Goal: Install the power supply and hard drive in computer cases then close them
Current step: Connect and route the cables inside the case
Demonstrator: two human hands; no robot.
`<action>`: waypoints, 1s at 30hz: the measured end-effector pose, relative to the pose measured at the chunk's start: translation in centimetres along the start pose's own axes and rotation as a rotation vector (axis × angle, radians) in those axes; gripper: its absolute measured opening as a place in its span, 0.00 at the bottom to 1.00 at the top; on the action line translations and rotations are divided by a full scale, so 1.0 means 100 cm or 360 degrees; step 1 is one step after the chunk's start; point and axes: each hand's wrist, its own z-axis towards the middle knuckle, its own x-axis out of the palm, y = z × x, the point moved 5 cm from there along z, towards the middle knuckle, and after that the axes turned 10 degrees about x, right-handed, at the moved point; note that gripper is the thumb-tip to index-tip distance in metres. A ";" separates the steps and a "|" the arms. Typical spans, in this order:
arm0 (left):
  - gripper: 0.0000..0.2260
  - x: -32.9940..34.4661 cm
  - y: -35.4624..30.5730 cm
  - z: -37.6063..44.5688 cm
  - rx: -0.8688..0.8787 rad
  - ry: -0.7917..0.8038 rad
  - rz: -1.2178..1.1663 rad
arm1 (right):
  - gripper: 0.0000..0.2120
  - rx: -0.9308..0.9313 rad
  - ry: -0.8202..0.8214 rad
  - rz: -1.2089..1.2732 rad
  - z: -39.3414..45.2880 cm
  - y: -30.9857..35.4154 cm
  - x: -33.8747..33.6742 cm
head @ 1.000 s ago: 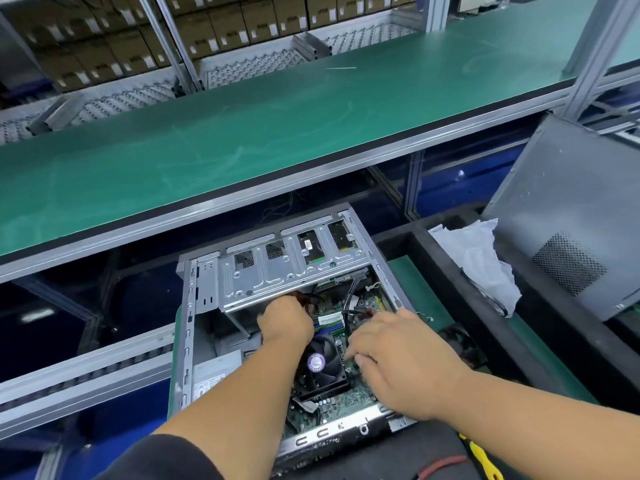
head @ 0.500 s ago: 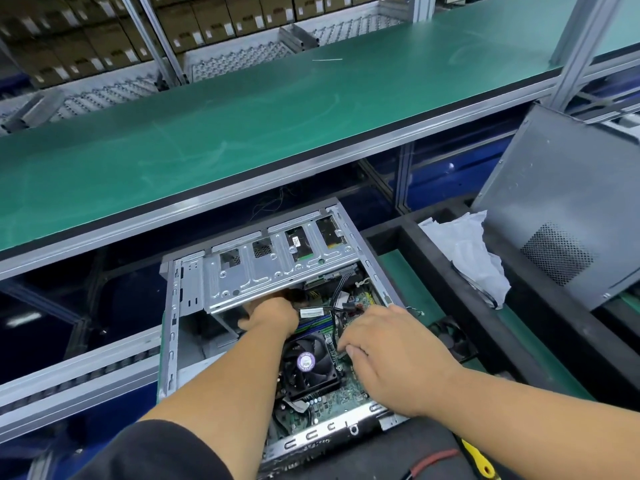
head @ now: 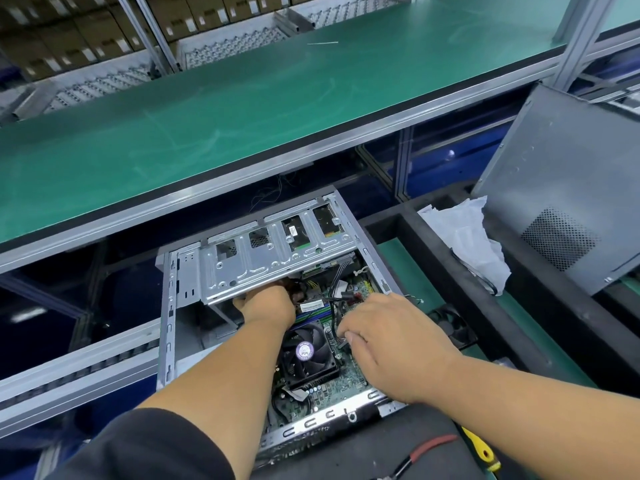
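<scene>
An open grey computer case (head: 169, 327) lies flat in front of me, its motherboard and black CPU fan (head: 304, 351) showing. A silver drive cage (head: 263, 265) spans its far end. My left hand (head: 266, 306) reaches under the cage's near edge, where its fingertips are hidden. My right hand (head: 388, 337) hovers over the motherboard to the right of the fan. Its thumb and curled fingers pinch a black cable connector (head: 341, 341) from a bundle of black wires. No power supply is visible in the case.
A dark grey side panel (head: 561, 202) leans at the right, behind a white plastic bag (head: 464, 244). Red-handled pliers (head: 426, 448) and a yellow-handled screwdriver (head: 481, 452) lie near me. A green shelf (head: 242, 109) overhangs the case's far end. A roller conveyor (head: 69, 368) runs left.
My left hand has slid further up under the drive cage edge. My right hand stays over the cables by the fan. The view has shifted slightly.
</scene>
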 end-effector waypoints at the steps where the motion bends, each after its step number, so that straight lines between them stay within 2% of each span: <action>1: 0.10 0.000 0.000 0.000 0.0003 0.0012 0.0010 | 0.17 -0.0003 -0.0002 -0.0005 0.000 0.000 0.000; 16: 0.12 -0.006 -0.007 0.004 0.0269 0.0123 0.0004 | 0.16 -0.0030 -0.0045 0.0032 0.002 0.003 0.000; 22: 0.11 -0.011 -0.012 -0.010 0.0278 0.0064 -0.0065 | 0.14 -0.0040 -0.0221 0.0228 -0.005 0.000 -0.007; 26: 0.06 -0.019 -0.014 -0.030 0.0300 0.0212 0.0000 | 0.09 -0.0087 -0.0420 0.0393 -0.018 -0.002 -0.016; 28: 0.21 -0.020 -0.009 -0.046 0.0277 0.0207 -0.0041 | 0.08 -0.0244 -0.0586 0.0373 -0.035 0.008 -0.019; 30: 0.32 -0.024 -0.004 -0.070 0.0296 0.0031 -0.0172 | 0.07 -0.0494 -0.0624 0.0380 -0.062 0.026 -0.009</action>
